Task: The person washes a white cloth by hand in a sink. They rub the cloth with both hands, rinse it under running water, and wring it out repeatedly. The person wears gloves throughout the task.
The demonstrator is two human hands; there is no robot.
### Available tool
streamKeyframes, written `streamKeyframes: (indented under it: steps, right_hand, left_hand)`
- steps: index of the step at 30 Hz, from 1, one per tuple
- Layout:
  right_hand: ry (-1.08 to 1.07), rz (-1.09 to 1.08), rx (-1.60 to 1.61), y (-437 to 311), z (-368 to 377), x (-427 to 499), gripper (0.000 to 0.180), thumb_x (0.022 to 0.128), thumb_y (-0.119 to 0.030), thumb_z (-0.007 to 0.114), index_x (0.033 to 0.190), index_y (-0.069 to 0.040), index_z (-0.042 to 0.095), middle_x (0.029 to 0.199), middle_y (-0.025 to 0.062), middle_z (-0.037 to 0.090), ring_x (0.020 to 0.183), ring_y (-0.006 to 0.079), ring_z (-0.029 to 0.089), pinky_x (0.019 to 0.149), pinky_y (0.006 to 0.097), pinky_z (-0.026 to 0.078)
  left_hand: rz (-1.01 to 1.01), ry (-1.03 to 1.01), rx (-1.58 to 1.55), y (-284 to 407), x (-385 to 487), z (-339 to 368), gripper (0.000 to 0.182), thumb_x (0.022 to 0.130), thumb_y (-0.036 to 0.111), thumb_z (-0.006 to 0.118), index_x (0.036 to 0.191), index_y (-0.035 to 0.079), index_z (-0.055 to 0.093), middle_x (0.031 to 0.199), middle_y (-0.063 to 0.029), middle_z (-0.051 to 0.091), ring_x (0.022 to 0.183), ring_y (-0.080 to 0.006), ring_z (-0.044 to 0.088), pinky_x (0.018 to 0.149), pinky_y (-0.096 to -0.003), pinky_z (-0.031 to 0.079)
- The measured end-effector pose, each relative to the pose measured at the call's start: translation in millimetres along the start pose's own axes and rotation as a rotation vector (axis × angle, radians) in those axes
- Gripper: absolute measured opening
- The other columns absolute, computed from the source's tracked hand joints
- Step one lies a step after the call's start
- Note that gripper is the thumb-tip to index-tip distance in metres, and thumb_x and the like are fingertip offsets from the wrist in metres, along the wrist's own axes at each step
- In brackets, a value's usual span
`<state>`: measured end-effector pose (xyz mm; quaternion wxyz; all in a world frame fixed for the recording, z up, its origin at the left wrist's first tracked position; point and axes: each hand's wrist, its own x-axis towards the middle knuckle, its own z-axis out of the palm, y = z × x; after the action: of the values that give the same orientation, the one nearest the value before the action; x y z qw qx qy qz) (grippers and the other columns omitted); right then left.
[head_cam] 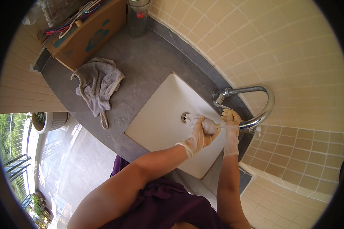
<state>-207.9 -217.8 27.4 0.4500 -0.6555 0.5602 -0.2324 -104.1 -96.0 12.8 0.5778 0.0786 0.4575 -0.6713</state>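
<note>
My left hand (199,137), in a thin translucent glove, grips a bunched wet whitish cloth (208,126) over the white basin (152,128). One end of the cloth hangs close to the drain hole (184,117). From the spout of the curved chrome tap (268,106), a thin stream of water (225,126) reaches the cloth. My right hand (231,118), gloved too, has its fingers curled at the end of the tap lever (224,107), beside the basin's edge. The fingers partly hide the lever.
On the grey countertop (140,63) lies a grey hand towel (99,83) with a braided loop. A cardboard box (89,37) carries several coloured clothes hangers (77,17). Near the tiled wall (218,37) stands a clear plastic container (137,23). A potted plant (50,121) is at the left.
</note>
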Motion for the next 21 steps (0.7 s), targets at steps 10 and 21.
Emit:
streamKeyframes:
  steps: [10,21]
  right_hand:
    - [-0.149,0.324,1.415,77,76,-106,0.061,0.095,-0.050,0.051,0.132,-0.001,0.048,0.117,0.0127,0.060,0.110,0.0212,0.057,0.096,0.0352,0.047]
    - [-0.272,0.049,1.517,7,72,-105,0.077,0.087,-0.048,0.063,0.144,-0.003,0.037,0.116,0.0050,0.056,0.103,0.0180,0.053,0.090,0.0313,0.049]
  left_hand:
    - [-0.015,-0.304,-0.041,-30,-44,-5,0.055,0.091,0.039,0.061,0.131,0.005,0.044,0.127,-0.0182,0.051,0.115,-0.0395,0.054,0.088,-0.0559,0.052]
    - [-0.354,-0.466,0.007,3,-71,-24,0.049,0.089,0.024,0.062,0.132,0.007,0.046,0.127,-0.0154,0.051,0.113,-0.0346,0.054,0.090,-0.0547,0.054]
